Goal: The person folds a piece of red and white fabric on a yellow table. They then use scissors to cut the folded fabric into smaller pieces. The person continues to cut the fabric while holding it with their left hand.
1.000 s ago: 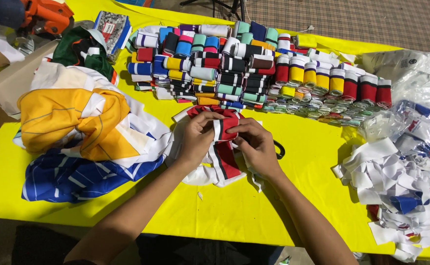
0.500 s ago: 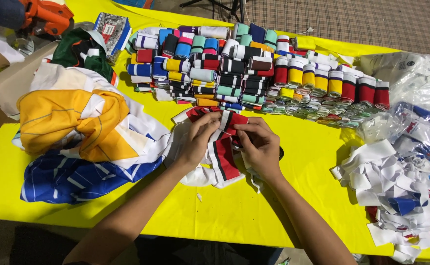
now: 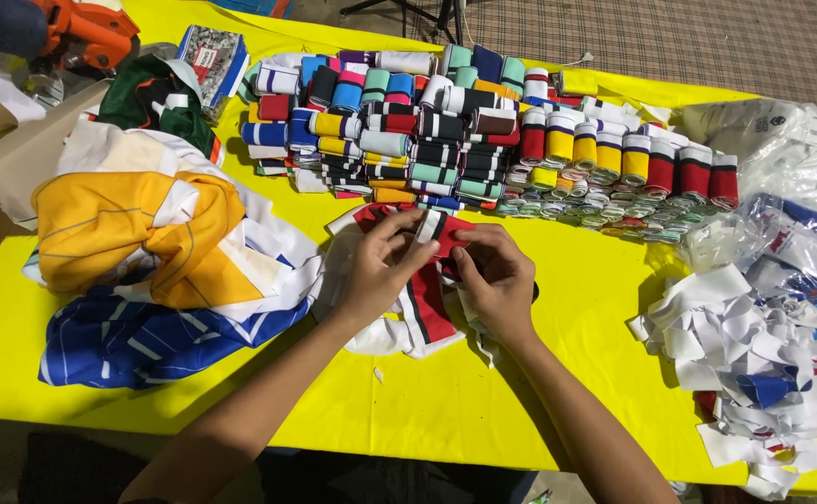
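Observation:
My left hand (image 3: 385, 266) and my right hand (image 3: 494, 277) rest together on a small pile of red, white and black striped knit bands (image 3: 427, 303) lying on the yellow table (image 3: 446, 411). Both hands pinch the top of one red band with a white and black stripe (image 3: 434, 231), fingertips almost touching. Behind the hands stands a large block of rolled and folded striped bands (image 3: 446, 126) in several colours.
A heap of yellow, white and blue jerseys (image 3: 147, 261) lies at the left. White fabric strips (image 3: 754, 355) and clear plastic bags (image 3: 782, 149) fill the right side. An orange tool (image 3: 86, 33) and a green garment (image 3: 152, 98) sit at the back left.
My hands have shifted slightly on the red band, the fingers drawing closer at its top edge. Nothing else on the table has moved.

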